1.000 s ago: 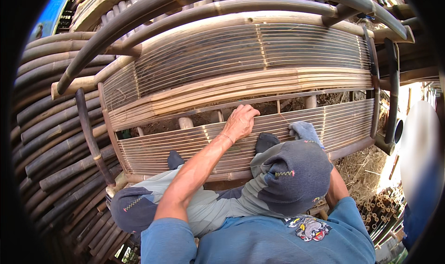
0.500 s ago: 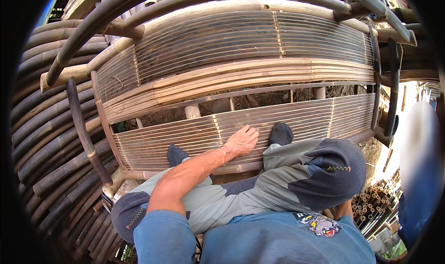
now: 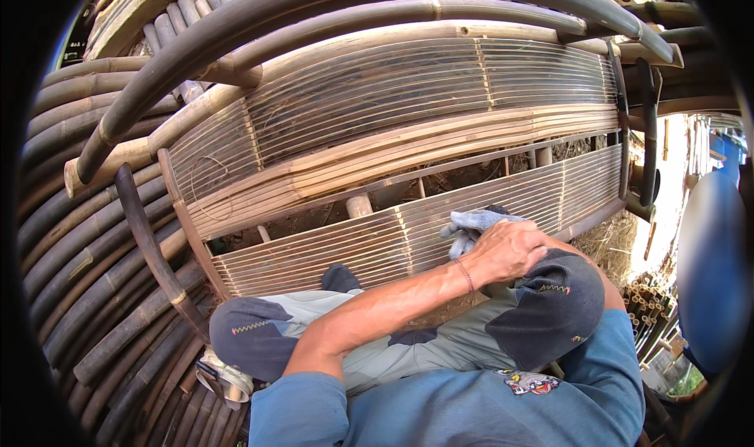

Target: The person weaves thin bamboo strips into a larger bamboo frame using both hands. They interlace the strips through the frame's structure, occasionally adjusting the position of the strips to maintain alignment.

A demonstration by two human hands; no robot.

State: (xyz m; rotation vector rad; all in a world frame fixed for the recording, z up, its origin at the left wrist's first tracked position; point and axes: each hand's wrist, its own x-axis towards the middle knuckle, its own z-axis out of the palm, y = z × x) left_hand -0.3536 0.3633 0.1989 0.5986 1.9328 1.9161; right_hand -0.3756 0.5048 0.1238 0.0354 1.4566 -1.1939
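Observation:
My left hand (image 3: 506, 252) is bare, its fingers curled closed over my right wrist above the right knee. What those fingers grip there is hidden. Beyond it, my right hand (image 3: 465, 231) wears a grey fabric glove; its fingers stick out to the left, partly spread, with nothing visible in them. Both hands are over the near edge of a long bamboo bench. Thin parallel strips form its near slatted panel (image 3: 338, 247). A band of thicker pale bamboo slats (image 3: 408, 144) runs behind, and another thin-strip panel (image 3: 369, 78) lies beyond.
Curved dark bamboo poles (image 3: 314, 11) arch over the far side. Many bamboo poles (image 3: 86, 250) are stacked at left. A dark upright (image 3: 149, 235) stands at the bench's left end. Cut bamboo ends (image 3: 652, 313) lie at right, near a blurred person in blue (image 3: 711, 290).
My left hand has left the near strips and moved right onto my right wrist. My right hand, gloved, has come into view. The view has shifted and tilted.

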